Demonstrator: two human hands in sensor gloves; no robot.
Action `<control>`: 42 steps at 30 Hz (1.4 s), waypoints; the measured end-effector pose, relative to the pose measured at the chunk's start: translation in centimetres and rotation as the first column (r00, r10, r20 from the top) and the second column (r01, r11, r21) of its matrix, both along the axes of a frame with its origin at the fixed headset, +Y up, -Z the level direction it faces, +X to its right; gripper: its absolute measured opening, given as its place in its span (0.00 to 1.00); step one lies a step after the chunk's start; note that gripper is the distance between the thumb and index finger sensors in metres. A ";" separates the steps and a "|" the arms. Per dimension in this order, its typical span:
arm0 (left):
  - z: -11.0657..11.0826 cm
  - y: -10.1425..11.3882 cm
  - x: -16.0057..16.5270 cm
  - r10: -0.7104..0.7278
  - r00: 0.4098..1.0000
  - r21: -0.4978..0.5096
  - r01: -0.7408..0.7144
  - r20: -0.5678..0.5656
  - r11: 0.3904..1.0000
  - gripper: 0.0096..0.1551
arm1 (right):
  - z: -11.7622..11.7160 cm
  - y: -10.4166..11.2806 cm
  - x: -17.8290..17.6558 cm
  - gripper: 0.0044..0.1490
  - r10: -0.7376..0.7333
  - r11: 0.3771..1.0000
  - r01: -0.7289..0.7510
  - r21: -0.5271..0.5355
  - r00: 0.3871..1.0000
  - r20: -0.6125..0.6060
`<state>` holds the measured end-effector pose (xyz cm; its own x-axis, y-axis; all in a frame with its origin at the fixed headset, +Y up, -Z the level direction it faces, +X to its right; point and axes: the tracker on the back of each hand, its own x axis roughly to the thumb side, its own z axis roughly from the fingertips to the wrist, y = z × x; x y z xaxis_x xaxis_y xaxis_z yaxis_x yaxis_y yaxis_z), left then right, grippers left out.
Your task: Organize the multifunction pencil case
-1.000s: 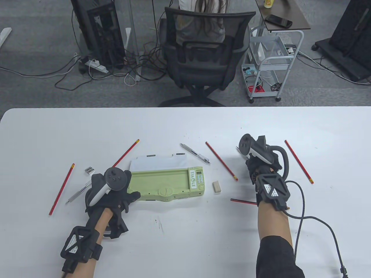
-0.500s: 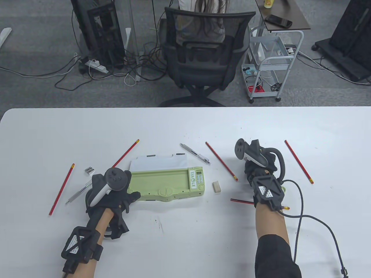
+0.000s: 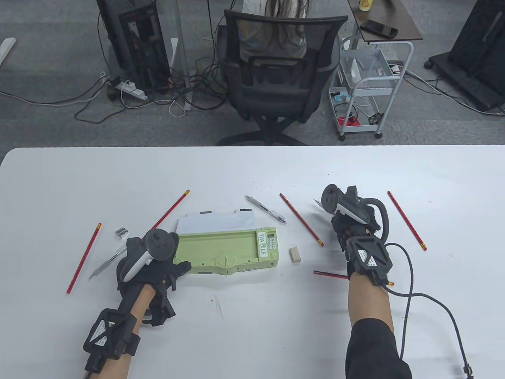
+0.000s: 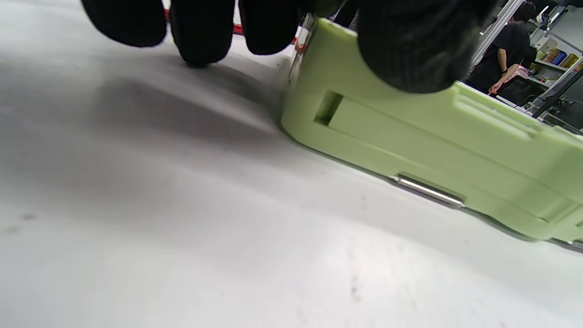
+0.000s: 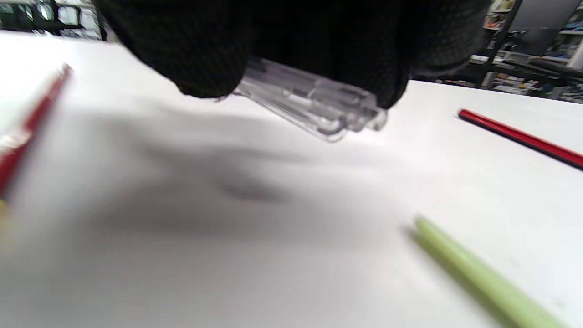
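The green pencil case (image 3: 227, 250) lies open in the middle of the table, its white-lined lid (image 3: 215, 223) folded back. My left hand (image 3: 167, 262) grips the case's left end, thumb on the front edge. In the left wrist view the fingers (image 4: 200, 27) rest on the table beside the case (image 4: 432, 136). My right hand (image 3: 347, 227), right of the case, holds a clear plastic pen (image 5: 309, 98) above the table. The pen's tip (image 3: 317, 203) pokes out to the far left of the hand.
Red pencils lie around: far left (image 3: 84, 258), behind the case (image 3: 171, 209), right of centre (image 3: 302, 219), far right (image 3: 406, 219), one under my right wrist (image 3: 330, 274). Also a pen (image 3: 265, 210), another pen (image 3: 108, 262), a sharpener (image 3: 122, 233), an eraser (image 3: 295, 254). A green stick (image 5: 478, 273) lies beneath my right hand.
My right hand dipped toward the table's near side, then came back up and away with the clear pen; its tip now shows. The left hand and case have not moved.
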<state>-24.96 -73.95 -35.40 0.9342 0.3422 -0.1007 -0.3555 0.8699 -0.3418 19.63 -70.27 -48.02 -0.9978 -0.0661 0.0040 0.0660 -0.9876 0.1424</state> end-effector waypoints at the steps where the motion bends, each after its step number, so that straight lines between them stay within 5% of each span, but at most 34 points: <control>1: -0.1 0.0 0.0 0.000 1.000 -0.001 0.000 0.001 1.000 0.55 | 0.2 0.7 -0.6 0.29 -0.020 1.000 0.021 0.012 0.999 -0.027; 10: 0.0 0.0 -0.1 0.004 1.000 -0.003 -0.004 -0.004 1.000 0.55 | 3.5 4.6 -9.3 0.29 -0.085 0.995 0.099 0.027 0.944 -0.319; 18: -0.1 0.0 -0.9 0.067 0.998 -0.036 -0.067 -0.010 0.997 0.54 | 5.8 5.6 -16.8 0.29 -0.118 0.990 0.143 0.020 0.879 -0.462; 28: -0.1 -0.2 -1.6 0.116 0.993 -0.041 -0.116 -0.020 0.992 0.51 | 5.9 3.0 -22.0 0.28 -0.128 0.991 0.127 -0.038 0.842 -0.525; 42: 0.0 -0.3 -1.6 0.114 0.993 -0.038 -0.115 -0.018 0.993 0.51 | 5.9 1.1 -23.9 0.27 0.020 0.998 0.015 0.057 0.823 -0.568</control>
<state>-26.59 -74.23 -35.41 0.8873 0.4425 -0.1299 -0.4576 0.8095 -0.3680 -4.27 -69.15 -42.09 -0.8198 -0.0862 0.5661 0.1203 -0.9925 0.0231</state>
